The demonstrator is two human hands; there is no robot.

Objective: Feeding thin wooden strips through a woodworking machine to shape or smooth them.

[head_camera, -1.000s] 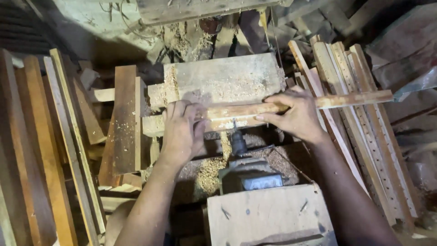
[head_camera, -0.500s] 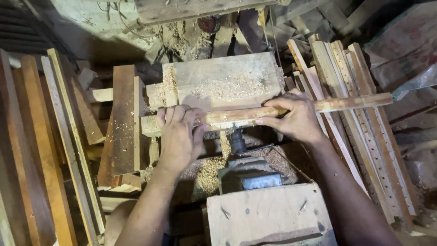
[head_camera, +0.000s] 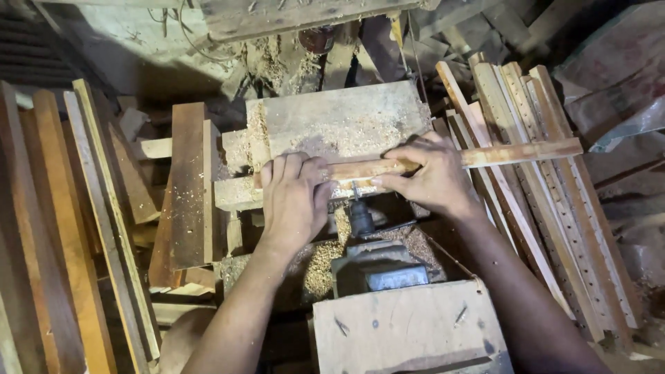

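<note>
Both hands lay on a long, narrow wooden strip that ran crosswise over the sawdust-covered wooden desk, its right end jutting out past the desk's edge over a stack of drilled slats. The left hand pressed flat on the strip's left part, its grip spread with the fingers laid side by side on top of the wood and reaching the desk surface behind it. The right hand sat further along the strip, its grip pinching the wood, the thumb at the near edge and the fingers curled over the top. Between the two hands, just below the strip's near edge, a dark drill chuck pointed up toward the wood; whether its bit touched the strip could not be told. Behind the chuck sat a grey motor housing, ringed with loose sawdust, and nearer still a pale wooden box filled the bottom of the view. To the left, reddish-brown planks lay on offcuts, and longer boards leaned side by side at the far left edge.
</note>
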